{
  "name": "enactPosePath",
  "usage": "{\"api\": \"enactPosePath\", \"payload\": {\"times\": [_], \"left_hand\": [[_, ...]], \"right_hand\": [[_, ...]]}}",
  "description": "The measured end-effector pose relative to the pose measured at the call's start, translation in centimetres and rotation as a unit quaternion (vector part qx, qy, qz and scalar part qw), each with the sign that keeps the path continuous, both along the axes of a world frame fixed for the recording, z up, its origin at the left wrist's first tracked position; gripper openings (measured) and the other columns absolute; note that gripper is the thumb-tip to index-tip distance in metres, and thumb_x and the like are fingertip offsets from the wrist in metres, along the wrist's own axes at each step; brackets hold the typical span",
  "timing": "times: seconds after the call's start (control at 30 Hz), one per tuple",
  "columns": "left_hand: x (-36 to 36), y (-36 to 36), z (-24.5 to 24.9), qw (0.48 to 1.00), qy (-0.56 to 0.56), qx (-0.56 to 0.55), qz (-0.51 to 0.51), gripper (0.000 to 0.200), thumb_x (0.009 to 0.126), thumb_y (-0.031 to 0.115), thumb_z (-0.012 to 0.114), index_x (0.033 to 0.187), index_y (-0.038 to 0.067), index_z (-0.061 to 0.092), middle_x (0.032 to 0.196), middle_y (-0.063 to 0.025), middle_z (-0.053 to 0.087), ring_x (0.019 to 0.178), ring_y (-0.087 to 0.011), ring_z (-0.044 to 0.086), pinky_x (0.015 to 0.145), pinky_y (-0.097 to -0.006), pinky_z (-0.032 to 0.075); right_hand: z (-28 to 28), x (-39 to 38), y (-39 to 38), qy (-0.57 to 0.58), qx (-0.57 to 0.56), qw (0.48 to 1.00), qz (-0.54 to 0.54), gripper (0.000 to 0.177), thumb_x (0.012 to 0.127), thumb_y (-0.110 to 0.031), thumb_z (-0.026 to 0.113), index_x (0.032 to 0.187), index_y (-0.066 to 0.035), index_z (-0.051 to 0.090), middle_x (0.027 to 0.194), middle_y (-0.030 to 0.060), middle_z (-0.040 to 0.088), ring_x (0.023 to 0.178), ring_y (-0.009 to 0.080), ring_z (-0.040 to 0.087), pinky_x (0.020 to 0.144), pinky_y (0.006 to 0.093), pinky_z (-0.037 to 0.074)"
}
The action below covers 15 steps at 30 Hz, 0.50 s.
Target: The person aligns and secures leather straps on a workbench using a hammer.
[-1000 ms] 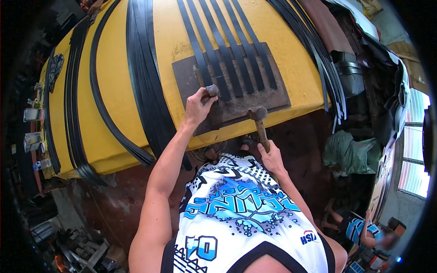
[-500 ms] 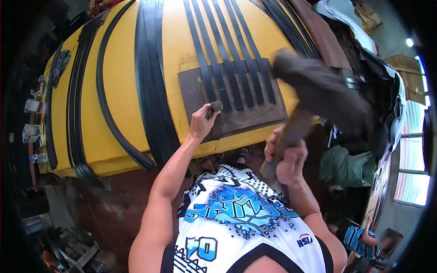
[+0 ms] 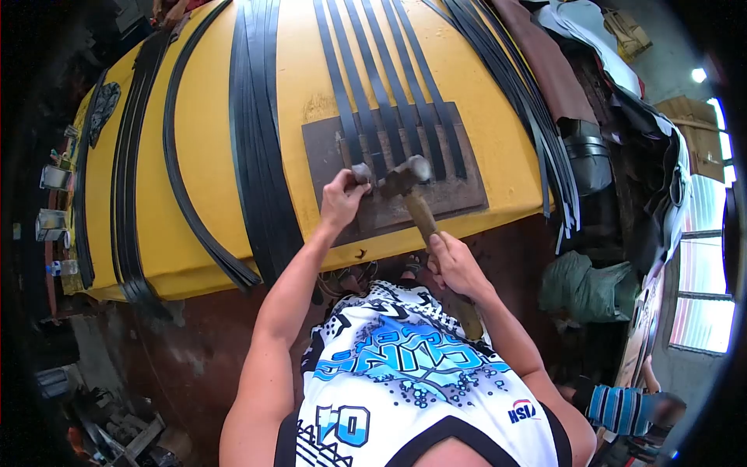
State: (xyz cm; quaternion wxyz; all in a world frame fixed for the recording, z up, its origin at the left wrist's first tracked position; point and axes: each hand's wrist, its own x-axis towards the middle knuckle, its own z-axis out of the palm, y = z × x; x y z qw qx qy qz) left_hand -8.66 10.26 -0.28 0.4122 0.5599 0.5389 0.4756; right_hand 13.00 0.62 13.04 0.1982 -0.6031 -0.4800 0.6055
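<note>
My left hand (image 3: 341, 201) is closed around a short metal punch (image 3: 360, 172), its rounded top showing above the fingers. It stands over the lower ends of the leftmost black strips (image 3: 373, 78); its tip is hidden. Those several narrow strips lie side by side on a dark, worn board (image 3: 323, 148). My right hand (image 3: 457, 266) grips the wooden handle of a hammer (image 3: 421, 214). The hammer's metal head is low over the board, just right of the punch, seemingly apart from it.
Bundles of black strips (image 3: 261, 140) lie across the yellow table (image 3: 210, 156), some hanging past its front edge. On the right are a dark bucket (image 3: 587, 163), a greenish sack (image 3: 587, 288) and piled sheets. A person in a striped shirt (image 3: 618, 409) is at the lower right.
The hammer has swung down and left, from raised at the right to beside the punch. My right hand moved down and left with it. My left hand shifted slightly left, still holding the punch.
</note>
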Motion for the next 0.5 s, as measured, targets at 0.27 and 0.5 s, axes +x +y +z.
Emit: {"api": "enactPosePath", "payload": {"times": [0.27,0.5], "left_hand": [[-1.6,3.7,1.6,0.991,-0.126,-0.033,-0.017,0.020,0.081,0.011,0.064,0.094,-0.001,0.057,0.086,-0.0083,0.066,0.083,-0.0154,0.062,0.072,-0.0289,0.048],[0.0,2.8,1.6,0.996,0.065,-0.007,-0.058,0.020,0.080,0.006,0.063,0.095,-0.003,0.054,0.085,-0.0105,0.066,0.084,-0.0161,0.064,0.075,-0.0290,0.049]], "right_hand": [[-3.2,3.7,-0.8,-0.027,-0.063,0.997,-0.041,0.039,0.095,-0.039,0.037,0.082,-0.003,0.045,0.058,0.0017,0.045,0.045,0.0095,0.044,0.042,0.0258,0.040],[-5.0,4.7,-1.5,-0.085,-0.092,0.992,-0.027,0.040,0.095,-0.040,0.037,0.085,-0.002,0.047,0.059,0.0020,0.047,0.045,0.0093,0.046,0.041,0.0258,0.040]]}}
